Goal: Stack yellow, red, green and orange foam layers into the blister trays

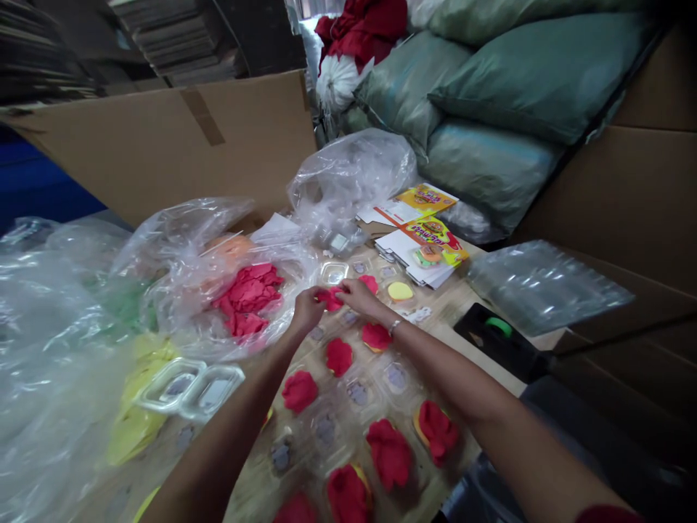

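My left hand (306, 308) and my right hand (356, 295) meet at the middle of the work surface, both pinched on one small red ruffled piece (331, 297). Below them lie two rows of clear plastic blister shells (356, 392), several topped with red pieces (338, 356) over yellow discs. One bare yellow disc (400, 291) sits just right of my right hand. A clear bag full of loose red pieces (247, 296) lies open just left of my left hand.
Printed colourful cards (430, 243) are stacked at the back right, beside a stack of clear shells (539, 287) and a black tool (498, 341). An empty double shell (188, 388) and yellow pieces (131, 428) lie left. Cardboard walls (163, 138) and green sacks (490, 87) stand behind.
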### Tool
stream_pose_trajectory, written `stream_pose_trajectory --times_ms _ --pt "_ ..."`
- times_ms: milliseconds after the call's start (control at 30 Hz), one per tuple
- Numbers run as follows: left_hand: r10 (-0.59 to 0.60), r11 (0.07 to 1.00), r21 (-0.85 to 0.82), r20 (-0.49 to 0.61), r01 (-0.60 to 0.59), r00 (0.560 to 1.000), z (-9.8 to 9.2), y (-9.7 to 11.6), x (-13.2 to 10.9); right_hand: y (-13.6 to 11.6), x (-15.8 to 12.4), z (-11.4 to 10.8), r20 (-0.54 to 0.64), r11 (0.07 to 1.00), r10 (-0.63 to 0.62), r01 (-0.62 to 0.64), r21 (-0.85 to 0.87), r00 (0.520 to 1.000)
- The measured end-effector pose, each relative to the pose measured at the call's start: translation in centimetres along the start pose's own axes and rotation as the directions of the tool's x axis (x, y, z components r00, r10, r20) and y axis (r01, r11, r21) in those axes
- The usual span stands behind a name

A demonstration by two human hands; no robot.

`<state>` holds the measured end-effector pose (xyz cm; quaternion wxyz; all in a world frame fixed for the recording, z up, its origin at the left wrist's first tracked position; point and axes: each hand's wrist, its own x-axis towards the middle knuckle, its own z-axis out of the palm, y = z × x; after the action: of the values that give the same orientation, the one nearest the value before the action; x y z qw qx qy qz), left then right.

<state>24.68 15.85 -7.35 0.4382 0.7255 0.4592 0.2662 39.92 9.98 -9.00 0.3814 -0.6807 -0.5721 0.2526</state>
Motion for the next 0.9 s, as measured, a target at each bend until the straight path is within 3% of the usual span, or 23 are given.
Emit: stream_pose_trajectory --times_ms 133,333,533,700,800,900 --pt "0.041 0.964 0.263 -0.025 -0.033 0.999 0.0 -0.3 2.0 -0.7 2.8 1.4 0.012 0.965 0.035 -0.03 -0.26 0.999" --pt "0.068 0.861 0.508 -0.071 -0.023 0.995 0.9 -1.7 1.8 -0.5 3.2 2.7 0.018 0.932 0.052 -0.042 -0.361 0.998" --pt "0.112 0.823 0.566 -0.066 -0.055 0.991 0.9 -2.4 1.9 -0.3 3.7 2.9 0.06 0.94 0.063 -0.039 -0.339 0.996" --pt "0.14 0.806 0.584 -0.034 -0.093 0.99 1.0 -2.8 1.7 0.4 3.2 3.2 0.059 0.958 -0.057 0.071 -0.277 0.997" --pt "0.167 0.795 0.588 0.026 -0.15 0.986 1.0 -2.5 0.7 0.4 2.4 3.4 0.034 0.927 -0.101 0.107 -0.358 0.994" --pt "0.21 0.78 0.585 0.09 -0.222 0.974 0.0 -1.9 -1.2 0.3 1.9 3.1 -0.077 0.947 -0.061 0.033 -0.319 0.995"
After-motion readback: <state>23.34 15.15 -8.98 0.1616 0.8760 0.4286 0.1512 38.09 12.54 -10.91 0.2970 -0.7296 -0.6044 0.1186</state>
